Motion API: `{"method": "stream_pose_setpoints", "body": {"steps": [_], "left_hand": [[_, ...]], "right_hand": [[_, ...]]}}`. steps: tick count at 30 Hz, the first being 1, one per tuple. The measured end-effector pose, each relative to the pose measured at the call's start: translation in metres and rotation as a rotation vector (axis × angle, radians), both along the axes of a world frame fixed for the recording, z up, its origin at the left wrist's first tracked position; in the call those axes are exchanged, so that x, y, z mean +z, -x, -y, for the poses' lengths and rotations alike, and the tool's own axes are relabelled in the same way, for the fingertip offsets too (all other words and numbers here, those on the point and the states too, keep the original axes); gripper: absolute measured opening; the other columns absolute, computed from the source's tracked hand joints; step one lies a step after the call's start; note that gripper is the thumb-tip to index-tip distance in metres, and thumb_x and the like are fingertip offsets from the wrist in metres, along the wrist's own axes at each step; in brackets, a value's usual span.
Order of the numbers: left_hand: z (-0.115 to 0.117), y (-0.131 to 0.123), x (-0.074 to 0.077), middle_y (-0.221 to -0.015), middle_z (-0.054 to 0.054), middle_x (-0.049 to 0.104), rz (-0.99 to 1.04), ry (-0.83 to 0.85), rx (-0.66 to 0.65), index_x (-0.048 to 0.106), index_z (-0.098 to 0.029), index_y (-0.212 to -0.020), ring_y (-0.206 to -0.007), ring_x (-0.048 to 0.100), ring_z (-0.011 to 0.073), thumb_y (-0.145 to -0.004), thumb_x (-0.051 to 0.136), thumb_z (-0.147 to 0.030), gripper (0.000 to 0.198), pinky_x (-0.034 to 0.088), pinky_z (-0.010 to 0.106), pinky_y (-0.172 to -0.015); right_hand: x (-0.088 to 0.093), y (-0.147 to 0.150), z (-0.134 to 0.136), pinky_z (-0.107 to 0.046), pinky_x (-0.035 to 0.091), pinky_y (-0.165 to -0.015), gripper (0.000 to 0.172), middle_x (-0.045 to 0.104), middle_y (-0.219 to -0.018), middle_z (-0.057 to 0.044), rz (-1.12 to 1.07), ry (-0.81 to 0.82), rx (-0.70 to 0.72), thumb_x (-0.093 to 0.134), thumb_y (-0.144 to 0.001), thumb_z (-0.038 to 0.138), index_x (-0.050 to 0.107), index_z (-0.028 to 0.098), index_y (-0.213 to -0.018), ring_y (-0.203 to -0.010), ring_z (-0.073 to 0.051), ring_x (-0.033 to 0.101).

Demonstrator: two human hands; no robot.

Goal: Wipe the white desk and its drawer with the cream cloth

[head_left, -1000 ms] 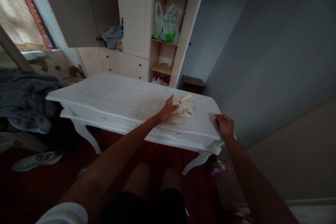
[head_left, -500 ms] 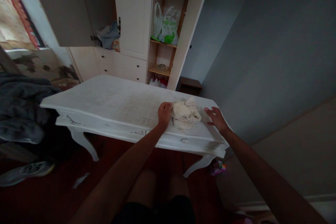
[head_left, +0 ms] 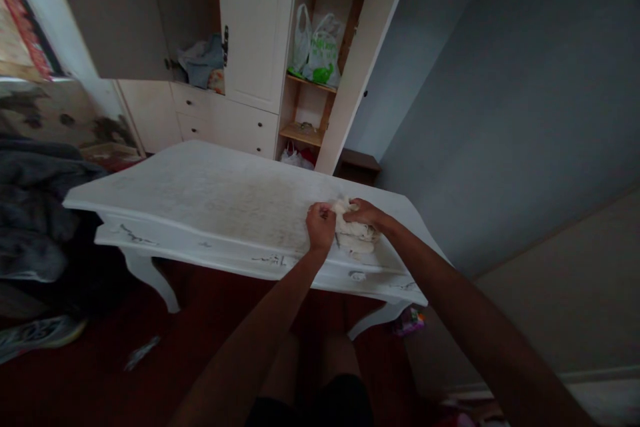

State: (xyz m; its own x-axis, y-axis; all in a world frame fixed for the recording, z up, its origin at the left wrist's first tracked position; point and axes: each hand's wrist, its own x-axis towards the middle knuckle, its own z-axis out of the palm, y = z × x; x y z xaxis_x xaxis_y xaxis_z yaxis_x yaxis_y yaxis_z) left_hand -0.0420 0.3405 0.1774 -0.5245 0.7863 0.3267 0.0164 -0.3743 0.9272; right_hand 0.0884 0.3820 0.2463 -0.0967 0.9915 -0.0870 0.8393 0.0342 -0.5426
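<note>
A crumpled cream cloth (head_left: 359,240) lies bunched on the right part of a white table (head_left: 220,177) with curved legs. My left hand (head_left: 321,225) is at the cloth's left side, its fingers curled in and pinching at the cloth's edge. Over the top of the bundle, my right hand (head_left: 367,212) has its fingers and thumb closed on a fold. Part of the cloth is hidden under the right hand.
Behind the table stands a white wardrobe (head_left: 253,33) with open doors and plastic bags (head_left: 320,53) on a shelf. Dark grey fabric (head_left: 30,207) is piled at left, above a shoe (head_left: 43,337). A grey wall (head_left: 500,133) rises at right.
My right hand has moved left from beside the cloth onto it and taken hold. The cloth's raised top is now gathered between both hands. The view has shifted slightly.
</note>
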Motion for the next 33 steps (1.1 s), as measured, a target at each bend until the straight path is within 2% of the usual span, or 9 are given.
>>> {"method": "stream_pose_setpoints", "body": {"steps": [7, 12, 17, 19, 22, 25, 29, 31, 33], "left_hand": [[0.003, -0.001, 0.003, -0.078, 0.0, 0.061, -0.037, 0.001, -0.019, 0.062, -0.018, -0.075, -0.075, 0.059, 0.0139, -0.07, 0.054, 0.002, 0.022, 0.048, 0.026, -0.075], [0.007, 0.002, 0.005, -0.081, 0.003, 0.063, -0.112, -0.029, -0.032, 0.066, -0.018, -0.073, -0.079, 0.061, 0.0158, -0.071, 0.049, 0.006, 0.029, 0.05, 0.028, -0.075], [0.007, 0.002, 0.005, -0.1, 0.009, 0.067, -0.044, -0.045, -0.062, 0.071, -0.017, -0.084, -0.1, 0.063, 0.0197, -0.071, 0.05, 0.006, 0.034, 0.053, 0.03, -0.081], [0.009, 0.001, 0.005, -0.094, 0.008, 0.069, 0.037, -0.004, -0.154, 0.071, -0.016, -0.089, -0.09, 0.066, 0.0186, -0.077, 0.055, -0.002, 0.025, 0.055, 0.029, -0.076], [0.014, -0.002, 0.01, -0.079, 0.003, 0.069, 0.122, 0.091, -0.273, 0.068, -0.017, -0.098, -0.056, 0.061, 0.0124, -0.086, 0.057, -0.021, 0.017, 0.048, 0.023, -0.051], [0.022, -0.002, 0.017, -0.054, -0.004, 0.055, 0.054, 0.09, -0.234, 0.064, -0.019, -0.077, -0.04, 0.045, 0.0088, -0.093, 0.048, -0.04, 0.031, 0.036, 0.021, -0.044], [0.027, -0.001, 0.022, -0.041, -0.006, 0.032, -0.097, 0.083, -0.219, 0.034, -0.021, -0.044, -0.042, 0.039, 0.0086, -0.091, 0.05, -0.042, 0.054, 0.031, 0.023, -0.046], [0.025, 0.0, 0.02, -0.044, -0.005, 0.042, -0.115, 0.083, -0.246, 0.037, -0.021, -0.045, -0.047, 0.047, 0.0098, -0.086, 0.056, -0.033, 0.047, 0.037, 0.022, -0.052], [0.021, 0.0, 0.017, -0.065, -0.002, 0.064, -0.104, 0.034, -0.271, 0.057, -0.02, -0.064, -0.067, 0.062, 0.014, -0.076, 0.066, -0.023, 0.016, 0.047, 0.024, -0.066]], "right_hand": [[0.006, 0.005, 0.01, -0.033, 0.048, -0.075, 0.045, 0.064, -0.113, -0.008, 0.428, -0.263, -0.048, 0.064, -0.075, 0.026, 0.062, 0.027, -0.12, -0.094, -0.025, 0.064], [-0.001, -0.044, 0.009, -0.037, 0.046, -0.082, 0.045, 0.058, -0.121, -0.012, 0.711, -0.508, -0.064, 0.05, -0.082, 0.016, 0.06, 0.024, -0.125, -0.105, -0.028, 0.056], [-0.038, -0.103, 0.013, -0.04, 0.049, -0.087, 0.047, 0.054, -0.131, -0.015, 0.57, -0.741, -0.109, 0.047, -0.085, 0.023, 0.055, 0.02, -0.131, -0.111, -0.03, 0.054], [-0.051, -0.119, 0.015, -0.043, 0.047, -0.093, 0.048, 0.052, -0.132, -0.017, 0.442, -0.861, -0.146, 0.044, -0.085, 0.023, 0.053, 0.018, -0.132, -0.117, -0.03, 0.051], [-0.061, -0.134, 0.017, -0.047, 0.046, -0.096, 0.05, 0.056, -0.122, -0.017, 0.219, -0.928, -0.186, 0.042, -0.085, 0.025, 0.051, 0.015, -0.133, -0.114, -0.029, 0.052], [-0.062, -0.142, 0.017, -0.048, 0.044, -0.097, 0.049, 0.059, -0.115, -0.015, 0.08, -0.909, -0.179, 0.042, -0.084, 0.027, 0.053, 0.015, -0.131, -0.109, -0.028, 0.053], [-0.062, -0.144, 0.016, -0.047, 0.043, -0.099, 0.049, 0.059, -0.115, -0.015, 0.019, -0.895, -0.195, 0.044, -0.084, 0.029, 0.054, 0.014, -0.129, -0.11, -0.028, 0.053], [-0.064, -0.144, 0.016, -0.047, 0.042, -0.1, 0.048, 0.059, -0.116, -0.014, 0.003, -0.899, -0.215, 0.045, -0.083, 0.029, 0.055, 0.015, -0.129, -0.11, -0.028, 0.053], [-0.065, -0.144, 0.015, -0.047, 0.041, -0.101, 0.047, 0.059, -0.117, -0.014, -0.009, -0.9, -0.22, 0.045, -0.083, 0.029, 0.055, 0.017, -0.128, -0.111, -0.027, 0.052]]}}
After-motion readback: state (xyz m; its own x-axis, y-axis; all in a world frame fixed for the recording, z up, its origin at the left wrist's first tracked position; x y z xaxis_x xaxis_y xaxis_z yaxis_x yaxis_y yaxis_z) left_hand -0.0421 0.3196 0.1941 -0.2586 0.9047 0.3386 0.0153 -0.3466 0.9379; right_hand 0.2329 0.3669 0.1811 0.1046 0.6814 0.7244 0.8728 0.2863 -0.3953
